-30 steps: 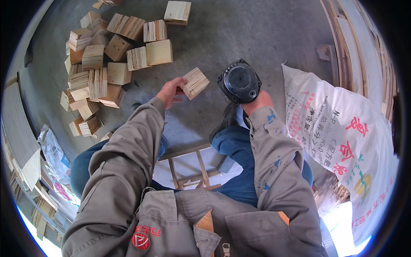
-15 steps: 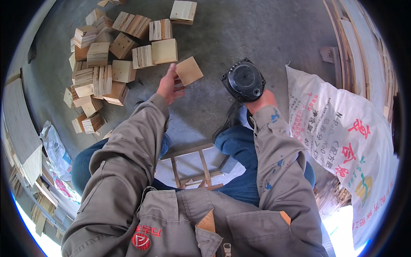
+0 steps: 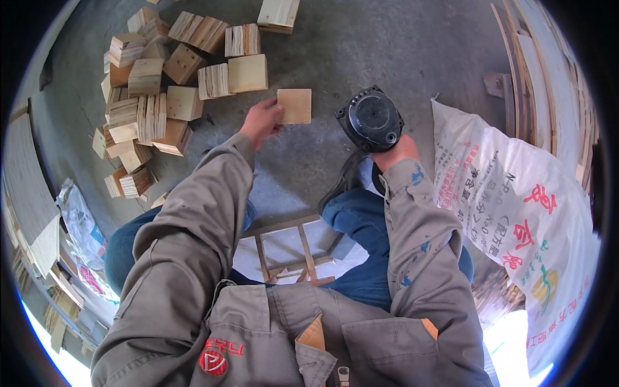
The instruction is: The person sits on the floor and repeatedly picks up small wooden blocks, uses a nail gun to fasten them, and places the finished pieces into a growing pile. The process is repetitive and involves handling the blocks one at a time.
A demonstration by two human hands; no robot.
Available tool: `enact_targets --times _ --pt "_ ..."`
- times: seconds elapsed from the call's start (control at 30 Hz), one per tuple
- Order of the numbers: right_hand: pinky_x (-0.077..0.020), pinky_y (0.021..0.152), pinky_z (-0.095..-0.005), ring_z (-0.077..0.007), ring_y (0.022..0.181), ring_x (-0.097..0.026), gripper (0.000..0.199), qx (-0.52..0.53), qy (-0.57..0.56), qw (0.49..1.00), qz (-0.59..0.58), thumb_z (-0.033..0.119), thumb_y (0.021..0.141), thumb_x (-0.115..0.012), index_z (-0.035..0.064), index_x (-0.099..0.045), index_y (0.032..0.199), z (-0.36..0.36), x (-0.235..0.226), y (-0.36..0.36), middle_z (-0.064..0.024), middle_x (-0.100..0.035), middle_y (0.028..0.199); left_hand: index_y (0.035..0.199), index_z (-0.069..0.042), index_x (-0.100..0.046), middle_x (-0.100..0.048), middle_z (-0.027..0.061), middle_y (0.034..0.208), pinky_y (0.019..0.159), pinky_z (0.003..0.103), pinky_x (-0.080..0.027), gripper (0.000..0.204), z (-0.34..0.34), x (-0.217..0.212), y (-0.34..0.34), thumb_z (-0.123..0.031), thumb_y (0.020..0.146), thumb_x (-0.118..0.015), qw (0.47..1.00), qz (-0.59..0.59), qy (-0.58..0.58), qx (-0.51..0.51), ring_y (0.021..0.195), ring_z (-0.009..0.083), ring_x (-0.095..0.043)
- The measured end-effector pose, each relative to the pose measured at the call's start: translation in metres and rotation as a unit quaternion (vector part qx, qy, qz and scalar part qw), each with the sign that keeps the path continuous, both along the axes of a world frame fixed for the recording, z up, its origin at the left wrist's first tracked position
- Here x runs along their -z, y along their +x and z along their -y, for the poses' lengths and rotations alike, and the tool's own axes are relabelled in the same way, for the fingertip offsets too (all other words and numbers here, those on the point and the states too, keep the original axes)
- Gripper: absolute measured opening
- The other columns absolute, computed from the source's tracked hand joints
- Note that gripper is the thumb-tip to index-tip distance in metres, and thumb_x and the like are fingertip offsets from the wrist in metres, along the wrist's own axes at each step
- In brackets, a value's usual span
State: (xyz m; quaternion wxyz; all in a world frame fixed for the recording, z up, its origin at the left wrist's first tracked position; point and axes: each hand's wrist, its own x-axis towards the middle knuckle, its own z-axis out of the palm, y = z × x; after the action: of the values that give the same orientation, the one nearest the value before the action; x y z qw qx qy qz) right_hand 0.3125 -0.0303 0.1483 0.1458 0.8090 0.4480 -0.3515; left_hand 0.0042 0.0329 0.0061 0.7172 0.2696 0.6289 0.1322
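Head view: nearest, a small wooden frame [image 3: 293, 248] sits by the knees. The right hand [image 3: 396, 151] stays clenched around a black nail gun [image 3: 369, 119]. The left hand [image 3: 261, 119], fingers pinching, has turned its square wooden block [image 3: 294, 106] flat-faced, just short of the block pile [image 3: 161, 97] on the concrete floor [image 3: 387, 45].

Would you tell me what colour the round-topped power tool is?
The power tool is black, gripped by the right hand; head view.

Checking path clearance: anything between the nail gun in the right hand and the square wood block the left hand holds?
Nothing visible. Only bare concrete floor shows in the gap between the block, gripped by the left hand, and the nail gun in the right hand.
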Motion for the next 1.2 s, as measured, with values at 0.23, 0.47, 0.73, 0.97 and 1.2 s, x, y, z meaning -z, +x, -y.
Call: enact_targets --times 0.23,0.47,0.73,0.97,1.2 --pt "-0.0549 0.096 -0.0448 -0.0412 0.114 -0.066 0.034 0.009 -0.002 1.0 0.017 0.024 0.082 -0.072 0.0096 -0.076 0.112 0.003 0.0 -0.003 -0.0206 -0.073 0.116 0.134 -0.003 -0.064 -0.067 0.0094 0.111 0.071 0.038 -0.055 0.048 0.013 -0.008 -0.011 -0.035 0.098 -0.066 0.994 -0.083 -0.024 -0.061 0.081 0.0223 -0.066" --pt "-0.055 0.095 -0.0415 -0.0379 0.115 -0.068 0.037 -0.021 0.029 0.999 0.022 0.019 0.077 -0.077 0.0133 -0.077 0.113 0.006 0.002 -0.007 -0.018 -0.075 0.114 0.134 -0.005 -0.062 -0.065 0.0091 0.119 0.082 0.041 -0.054 0.048 -0.018 -0.065 -0.033 -0.036 0.098 -0.068 0.996 -0.064 0.034 -0.05 0.095 0.0235 -0.066" --pt "-0.0547 0.097 -0.0415 -0.0376 0.116 -0.068 0.036 -0.012 0.032 0.999 0.026 0.019 0.077 -0.08 0.0085 -0.077 0.112 0.006 -0.007 -0.014 -0.0201 -0.074 0.115 0.131 -0.004 -0.065 -0.071 0.0058 0.112 0.085 0.034 -0.055 0.036 -0.06 -0.272 -0.03 -0.025 0.101 -0.066 0.964 -0.025 0.263 0.006 0.098 0.0179 -0.067" --pt "-0.0553 0.095 -0.0409 -0.0351 0.114 -0.071 0.041 -0.017 0.037 0.999 0.034 0.02 0.073 -0.085 0.0068 -0.078 0.111 0.011 -0.003 -0.006 -0.0196 -0.075 0.114 0.129 0.002 -0.067 -0.071 0.0043 0.106 0.084 0.029 -0.054 0.04 0.006 -0.371 -0.071 -0.021 0.097 -0.073 0.882 -0.003 0.47 0.03 0.094 0.012 -0.066" --pt "-0.057 0.093 -0.0409 -0.0344 0.108 -0.073 0.044 -0.07 0.031 0.997 0.006 0.018 0.066 -0.089 0.0061 -0.079 0.107 0.01 -0.001 -0.016 -0.0181 -0.077 0.107 0.126 -0.002 -0.067 -0.07 0.0116 0.097 0.079 0.034 -0.055 0.043 0.004 -0.358 -0.07 -0.022 0.089 -0.077 0.752 -0.238 0.586 0.187 0.087 0.0208 -0.067"
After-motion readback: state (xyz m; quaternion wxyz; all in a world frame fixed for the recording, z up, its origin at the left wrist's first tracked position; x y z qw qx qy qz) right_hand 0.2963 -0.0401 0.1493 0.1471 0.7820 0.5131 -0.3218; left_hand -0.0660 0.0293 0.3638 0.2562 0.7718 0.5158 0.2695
